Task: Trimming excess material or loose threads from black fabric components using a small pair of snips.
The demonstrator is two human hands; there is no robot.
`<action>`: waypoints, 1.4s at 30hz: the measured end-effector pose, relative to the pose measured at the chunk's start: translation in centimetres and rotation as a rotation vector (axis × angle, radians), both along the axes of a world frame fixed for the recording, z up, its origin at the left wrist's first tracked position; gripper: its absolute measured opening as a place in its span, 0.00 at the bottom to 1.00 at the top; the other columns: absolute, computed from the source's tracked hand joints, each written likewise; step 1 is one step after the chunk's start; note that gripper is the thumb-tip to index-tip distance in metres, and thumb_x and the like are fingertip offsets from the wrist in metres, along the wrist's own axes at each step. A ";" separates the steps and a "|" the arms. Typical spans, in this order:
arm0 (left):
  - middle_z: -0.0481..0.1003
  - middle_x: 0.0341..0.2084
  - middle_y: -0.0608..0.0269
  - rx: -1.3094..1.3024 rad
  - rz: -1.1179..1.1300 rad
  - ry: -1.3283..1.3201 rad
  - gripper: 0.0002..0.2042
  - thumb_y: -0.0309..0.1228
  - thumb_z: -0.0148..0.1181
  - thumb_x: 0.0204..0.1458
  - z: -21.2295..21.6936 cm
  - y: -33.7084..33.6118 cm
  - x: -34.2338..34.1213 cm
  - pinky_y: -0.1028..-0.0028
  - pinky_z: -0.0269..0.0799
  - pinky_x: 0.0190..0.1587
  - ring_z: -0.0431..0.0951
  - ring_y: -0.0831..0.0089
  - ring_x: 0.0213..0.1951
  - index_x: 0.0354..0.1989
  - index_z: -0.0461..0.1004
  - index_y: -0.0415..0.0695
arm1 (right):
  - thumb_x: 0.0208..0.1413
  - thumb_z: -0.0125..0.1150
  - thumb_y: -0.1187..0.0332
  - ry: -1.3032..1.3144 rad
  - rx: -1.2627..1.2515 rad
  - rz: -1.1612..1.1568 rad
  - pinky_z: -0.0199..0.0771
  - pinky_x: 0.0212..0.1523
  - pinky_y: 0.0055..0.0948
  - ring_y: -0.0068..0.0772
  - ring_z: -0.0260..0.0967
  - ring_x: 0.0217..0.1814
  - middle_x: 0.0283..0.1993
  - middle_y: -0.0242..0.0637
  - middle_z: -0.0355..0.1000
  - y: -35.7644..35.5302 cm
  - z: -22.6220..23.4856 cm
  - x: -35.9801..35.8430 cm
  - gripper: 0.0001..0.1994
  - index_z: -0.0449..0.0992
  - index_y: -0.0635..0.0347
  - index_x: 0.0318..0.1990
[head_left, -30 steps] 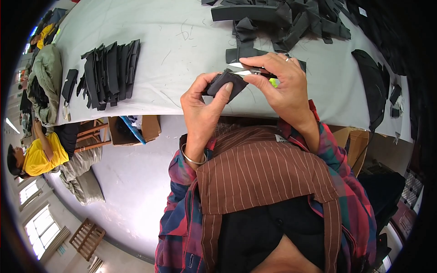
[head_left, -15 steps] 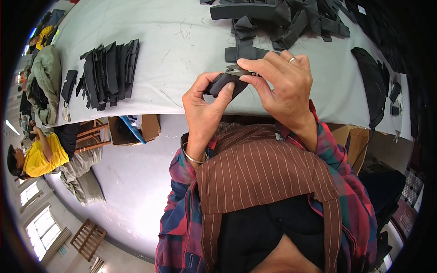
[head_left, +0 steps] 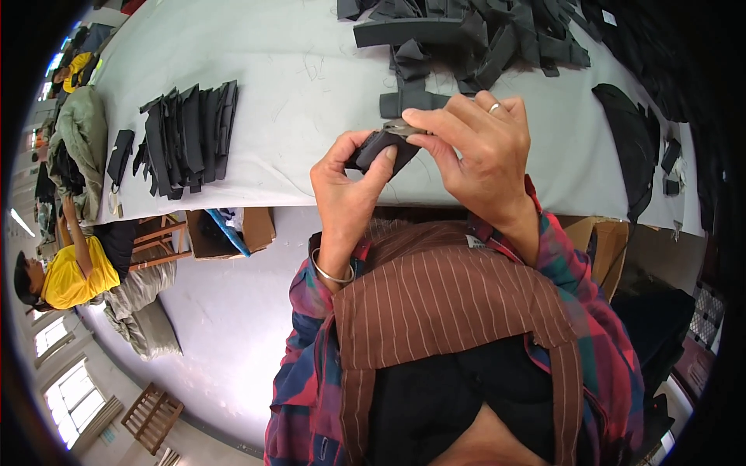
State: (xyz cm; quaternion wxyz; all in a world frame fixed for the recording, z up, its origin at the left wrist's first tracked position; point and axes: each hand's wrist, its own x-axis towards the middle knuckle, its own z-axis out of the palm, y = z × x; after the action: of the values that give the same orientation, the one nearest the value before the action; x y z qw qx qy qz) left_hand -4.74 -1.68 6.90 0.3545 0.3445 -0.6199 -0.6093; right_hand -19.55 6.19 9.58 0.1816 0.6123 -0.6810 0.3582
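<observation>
Between my thumb and fingers, my left hand (head_left: 344, 182) grips a folded strip of black fabric (head_left: 377, 143) above the table's near edge. My right hand (head_left: 486, 151), a ring on one finger, pinches a pair of small metal thread snips (head_left: 401, 127). Their blades lie against the upper edge of the strip, close to my left thumb. Whether a thread is between the blades is too small to make out. Just beyond my hands lies another flat dark fabric piece (head_left: 416, 101), partly covered by my right fingers.
A tangled heap of dark strips (head_left: 497, 46) covers the far right of the pale table (head_left: 295, 101). At left lies a row of black strips (head_left: 186, 140), with a single strip (head_left: 119, 155) beside it. A cardboard box (head_left: 252, 229) stands under the table; a person in yellow (head_left: 78, 272) works at far left.
The snips' blades, spread apart before, now look closer together and lie lower on the fabric's edge. The person in yellow has reached an arm forward. The whole view has shifted slightly.
</observation>
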 end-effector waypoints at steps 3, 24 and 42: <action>0.74 0.24 0.71 0.025 0.005 -0.004 0.07 0.25 0.63 0.47 0.0 -0.4 -0.1 0.83 0.66 0.34 0.68 0.85 0.29 0.34 0.76 0.36 | 0.41 0.67 0.62 -0.001 0.006 0.001 0.47 0.32 0.29 0.26 0.57 0.24 0.21 0.20 0.61 -0.1 0.1 0.0 0.08 0.78 0.43 0.32; 0.73 0.23 0.66 -0.291 0.043 -0.095 0.07 0.22 0.63 0.42 -0.1 0.5 0.0 0.76 0.63 0.35 0.69 0.75 0.28 0.31 0.75 0.40 | 0.42 0.67 0.63 -0.038 0.028 -0.015 0.49 0.33 0.30 0.27 0.59 0.25 0.21 0.21 0.64 0.7 0.3 0.4 0.08 0.78 0.45 0.32; 0.75 0.27 0.69 0.154 0.112 0.181 0.09 0.25 0.64 0.49 0.8 0.2 1.5 0.83 0.66 0.33 0.70 0.85 0.29 0.38 0.76 0.36 | 0.43 0.68 0.67 -0.461 0.065 0.104 0.53 0.35 0.26 0.25 0.61 0.26 0.25 0.23 0.71 1.5 0.2 0.3 0.09 0.79 0.51 0.34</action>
State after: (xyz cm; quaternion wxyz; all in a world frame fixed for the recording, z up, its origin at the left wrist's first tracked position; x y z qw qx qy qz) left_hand -3.20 -1.46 7.67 0.4150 0.3481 -0.5166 -0.6631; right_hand -19.24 7.71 9.80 -0.0173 0.5542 -0.6830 0.4755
